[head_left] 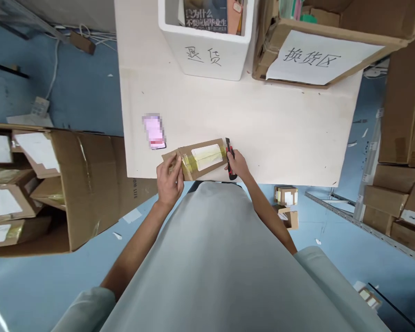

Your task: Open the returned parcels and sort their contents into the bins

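A small brown cardboard box (188, 172) lies slightly tilted at the front edge of the white table (235, 110). Yellowish tape and a white label (207, 157) cover its top. My left hand (169, 180) grips the box's left end, where a flap sticks out, with thumb and fingers on the cardboard. In my right hand (238, 164) is a black and red box cutter (231, 171), its fingers closed around the handle. The cutter stands against the right end of the box. Whether its blade is out, I cannot tell.
A phone with a blurred screen (154, 131) lies left on the table. At the back stand a white foam bin (207, 55) with books and a labelled open carton (318, 60). Left of the table is a large carton (90, 184) of parcels; stacked boxes (385, 198) line the right.
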Demonstrator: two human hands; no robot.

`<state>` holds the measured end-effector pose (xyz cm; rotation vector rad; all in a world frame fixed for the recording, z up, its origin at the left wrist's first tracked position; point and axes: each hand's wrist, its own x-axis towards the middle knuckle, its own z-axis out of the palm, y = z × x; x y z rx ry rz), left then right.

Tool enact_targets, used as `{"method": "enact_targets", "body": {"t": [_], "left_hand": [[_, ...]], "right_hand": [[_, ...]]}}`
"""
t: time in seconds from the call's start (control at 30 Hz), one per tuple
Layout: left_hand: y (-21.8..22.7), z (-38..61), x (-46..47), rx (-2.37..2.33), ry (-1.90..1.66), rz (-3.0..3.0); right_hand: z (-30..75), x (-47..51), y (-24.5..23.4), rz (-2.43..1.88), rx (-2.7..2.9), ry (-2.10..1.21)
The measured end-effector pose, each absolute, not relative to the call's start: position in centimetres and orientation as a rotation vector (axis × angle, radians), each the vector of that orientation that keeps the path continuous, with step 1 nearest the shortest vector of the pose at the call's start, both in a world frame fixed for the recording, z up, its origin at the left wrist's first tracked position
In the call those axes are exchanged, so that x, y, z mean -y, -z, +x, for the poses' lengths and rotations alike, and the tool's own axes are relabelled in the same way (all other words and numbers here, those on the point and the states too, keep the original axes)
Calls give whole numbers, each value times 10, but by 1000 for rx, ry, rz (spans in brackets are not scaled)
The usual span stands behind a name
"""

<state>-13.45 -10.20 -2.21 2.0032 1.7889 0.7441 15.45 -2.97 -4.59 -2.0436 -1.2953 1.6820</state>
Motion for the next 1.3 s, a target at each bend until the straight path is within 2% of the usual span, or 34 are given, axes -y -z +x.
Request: {"method": "enact_targets", "body": {"t": [0.2,0.47,0.63,0.83,1.07,1.3], "left_hand": [[11,-132,124,-1968,-840,1623],[44,-88,105,-1606,-838,1288],[65,-74,83,-1439,-812,1298],[80,-82,71,-1325,-839,1225],[92,-88,70,-1268,-830,1196],[89,-89,66,-1232,-870,1029]], "right_hand": [[140,44,34,-1996,1174,-1685],[181,79,-6,-2244,1246,-1304],[199,91,-12,-2332,1316,-1241],[173,90,-49,-2438,1934,-760],[115,50,-73,-2149,2867,-743],[98,28,-71,-2013,3237,-599]]}}
